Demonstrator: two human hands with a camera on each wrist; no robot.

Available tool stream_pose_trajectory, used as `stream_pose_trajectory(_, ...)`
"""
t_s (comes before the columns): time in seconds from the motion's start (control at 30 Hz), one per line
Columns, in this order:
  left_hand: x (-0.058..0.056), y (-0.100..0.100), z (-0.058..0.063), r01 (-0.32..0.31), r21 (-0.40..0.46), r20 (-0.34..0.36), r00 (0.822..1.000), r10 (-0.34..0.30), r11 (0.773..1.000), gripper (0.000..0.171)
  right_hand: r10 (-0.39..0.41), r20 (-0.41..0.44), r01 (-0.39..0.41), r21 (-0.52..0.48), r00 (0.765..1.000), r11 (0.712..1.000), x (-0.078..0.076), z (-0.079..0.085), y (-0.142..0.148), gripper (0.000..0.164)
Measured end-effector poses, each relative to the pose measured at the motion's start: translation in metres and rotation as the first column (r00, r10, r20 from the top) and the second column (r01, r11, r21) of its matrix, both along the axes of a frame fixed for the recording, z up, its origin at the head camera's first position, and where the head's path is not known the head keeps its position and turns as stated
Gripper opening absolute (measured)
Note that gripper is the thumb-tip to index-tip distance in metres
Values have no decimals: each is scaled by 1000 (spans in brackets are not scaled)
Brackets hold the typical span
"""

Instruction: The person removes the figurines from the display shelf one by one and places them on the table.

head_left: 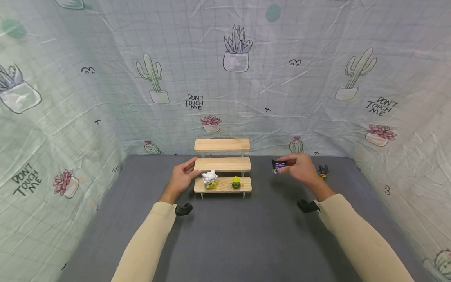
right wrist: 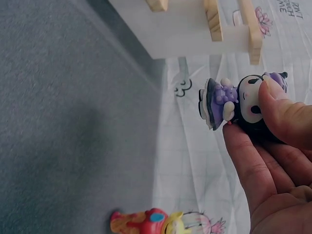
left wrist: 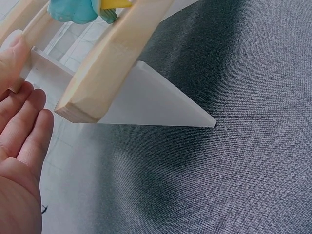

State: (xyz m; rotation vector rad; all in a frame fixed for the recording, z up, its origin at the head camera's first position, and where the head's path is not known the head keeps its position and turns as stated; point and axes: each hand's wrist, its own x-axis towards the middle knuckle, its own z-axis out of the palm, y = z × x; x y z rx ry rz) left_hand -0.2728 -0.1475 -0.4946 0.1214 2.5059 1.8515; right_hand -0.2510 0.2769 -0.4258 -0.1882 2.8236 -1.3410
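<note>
A three-tier display shelf (head_left: pixel 222 164) has pale wooden boards on clear side panels. My left hand (head_left: pixel 181 176) holds the left end of its middle board, thumb in front and fingers behind. The left wrist view shows that hand (left wrist: pixel 24 141) beside the clear side panel (left wrist: pixel 151 100). With thumb and fingers, my right hand (head_left: pixel 299 168) pinches a small figurine (head_left: pixel 279 166) right of the shelf, off the table. In the right wrist view this figurine (right wrist: pixel 222 102) has a black hood, white face and purple dress; the thumb covers part of its head.
On the bottom board stand a white-hooded figurine (head_left: pixel 210 179) at left and a yellow-green figurine (head_left: pixel 236 182) toward the right. Another dark and yellow figurine (head_left: pixel 322 171) is on the grey table (head_left: pixel 225 235), beyond my right wrist. A patterned cloth (head_left: pixel 267 78) hangs behind and at both sides.
</note>
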Motion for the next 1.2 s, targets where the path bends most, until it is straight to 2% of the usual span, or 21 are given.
stream_pose_trajectory(0.8, 3, -4, -1, 21, 7, 5, 1000, -21, 1000, 62, -86, 7, 86, 15, 996, 996, 20, -15, 28, 34)
stream_pose_trajectory(1.2, 1, -5, 0, 20, 10, 10, 1000, -20, 1000, 63, -128, 22, 128, 20, 992, 992, 20, -21, 39, 37)
